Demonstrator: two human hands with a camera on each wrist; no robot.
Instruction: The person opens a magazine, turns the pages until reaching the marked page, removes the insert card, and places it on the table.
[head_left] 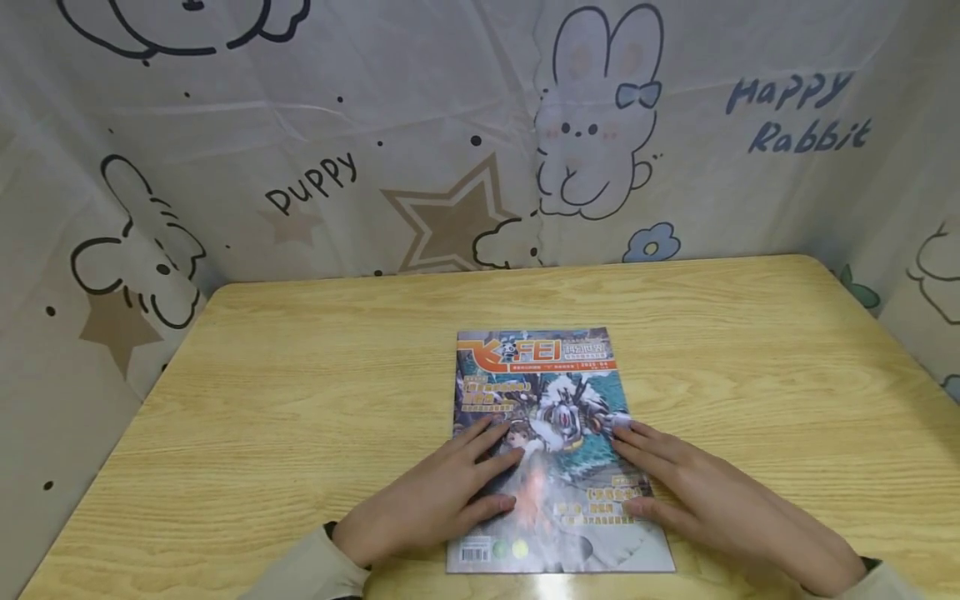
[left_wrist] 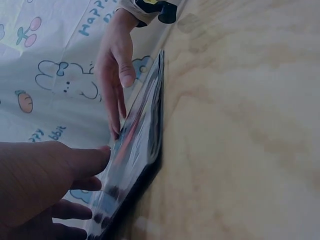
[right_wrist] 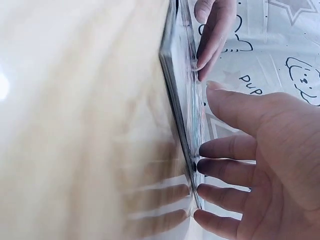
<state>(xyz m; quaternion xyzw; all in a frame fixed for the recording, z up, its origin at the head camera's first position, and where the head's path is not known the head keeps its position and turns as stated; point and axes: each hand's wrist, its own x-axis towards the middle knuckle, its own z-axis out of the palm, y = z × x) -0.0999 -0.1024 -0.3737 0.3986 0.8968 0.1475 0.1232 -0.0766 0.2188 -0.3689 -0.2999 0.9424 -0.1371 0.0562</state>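
Note:
A magazine (head_left: 551, 467) with a glossy illustrated cover and an orange title lies closed and flat on the wooden table. My left hand (head_left: 442, 483) rests on its left part, fingers extended over the cover. At the right edge, my right hand (head_left: 705, 492) touches the cover with straight fingertips. In the left wrist view the magazine (left_wrist: 142, 120) shows its thin page edge, with the left hand (left_wrist: 50, 185) beside it. The right wrist view has the right hand's (right_wrist: 265, 155) fingertips along the edge of the magazine (right_wrist: 182, 95).
The light wood table (head_left: 315, 383) spreads around the magazine on all sides. Behind it hangs a pale cloth (head_left: 435, 100) printed with cartoon animals, stars and words, and it also covers the left and right sides.

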